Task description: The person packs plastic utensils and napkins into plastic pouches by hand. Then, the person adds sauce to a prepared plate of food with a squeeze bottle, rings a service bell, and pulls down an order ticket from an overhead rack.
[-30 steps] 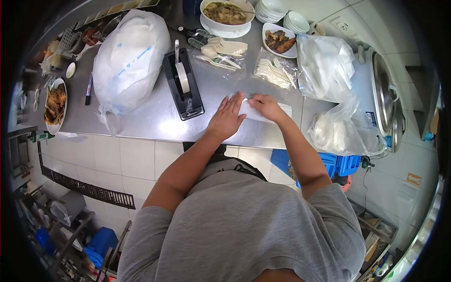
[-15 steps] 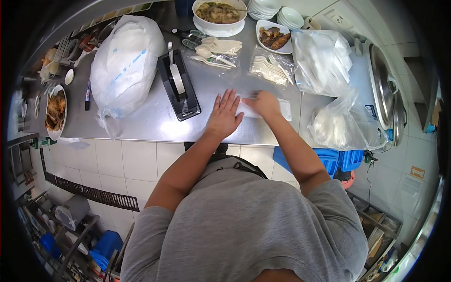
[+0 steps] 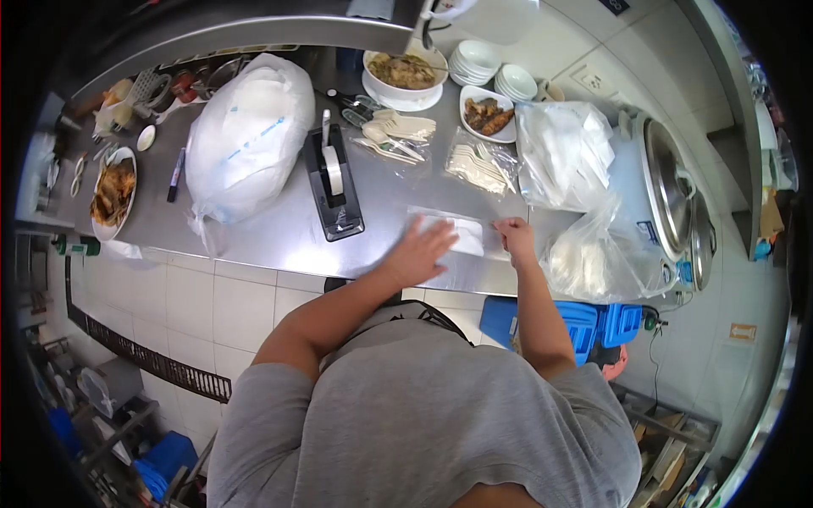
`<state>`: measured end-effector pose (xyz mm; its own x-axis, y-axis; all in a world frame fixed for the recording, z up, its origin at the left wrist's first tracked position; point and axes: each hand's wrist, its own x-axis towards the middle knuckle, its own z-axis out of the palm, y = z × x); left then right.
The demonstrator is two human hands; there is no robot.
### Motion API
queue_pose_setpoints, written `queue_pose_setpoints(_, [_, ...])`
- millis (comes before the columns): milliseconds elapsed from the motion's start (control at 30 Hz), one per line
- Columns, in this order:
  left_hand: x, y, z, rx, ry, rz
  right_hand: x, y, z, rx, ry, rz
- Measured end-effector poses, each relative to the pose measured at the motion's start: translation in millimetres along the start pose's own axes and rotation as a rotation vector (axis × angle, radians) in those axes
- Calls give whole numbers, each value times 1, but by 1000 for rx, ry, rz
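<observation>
The open left hand [image 3: 421, 252] spreads over a white packet [image 3: 467, 238], perhaps steadying it; the right hand [image 3: 517, 242] pinches shut (on what, I cannot tell).

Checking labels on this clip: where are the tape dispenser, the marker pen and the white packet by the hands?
Tape dispenser [image 3: 333, 175]: head view, on its tape roll.
Marker pen [image 3: 177, 175]: head view, mid-barrel.
White packet [image 3: 468, 237]: head view, on its uncovered white part.
</observation>
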<state>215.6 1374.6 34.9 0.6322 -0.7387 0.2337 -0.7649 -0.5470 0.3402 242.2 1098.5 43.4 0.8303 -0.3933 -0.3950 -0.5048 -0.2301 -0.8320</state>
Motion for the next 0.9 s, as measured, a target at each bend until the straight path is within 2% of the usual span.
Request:
queue_pose_setpoints(67, [-2,7,15,31,-65,69,-13,-10,-3,121,-8,-43])
queue_pose_setpoints(167, [-2,10,-9,92,-276,198,-26,-33,-18,239,2,-62])
queue_pose_setpoints(267, [-28,-9,16,212,-110,343,-39,-55,-40,372,42,-75])
queue_pose_setpoints(300, [-33,-13,3,85,-147,354,-43,-61,-48,424,58,-81])
queue_pose_setpoints(400, [-22,-15,-25,-230,-341,56,-54,-80,-65,546,91,-96])
queue_pose_setpoints(433, [-24,-14,-36,-493,96,-103,-56,-85,-70,556,56,-114])
queue_pose_setpoints(467, [-15,-11,-67,-657,79,-331,-63,-95,-67,570,6,-151])
queue_pose_setpoints(533, [-1,-11,-105,-1563,123,-671,-77,-115,-54,585,-89,-223])
queue_pose_setpoints(633, [-1,11,-159,-2006,352,-458,-90,-137,-24,522,-427,-279])
queue_pose_setpoints(733, [-3,22,-160,-2059,311,-443,-112,-174,14,588,-745,-346])
queue_pose_setpoints(800, [-5,27,-158,-1890,266,-506,-112,-185,31,622,-904,-361])
queue_pose_setpoints(867, [-8,31,-159,-1643,229,-532,-120,-206,46,553,-901,-368])
queue_pose_setpoints(900, [-10,26,-148,-1598,188,-480,-123,-214,51,518,-899,-371])
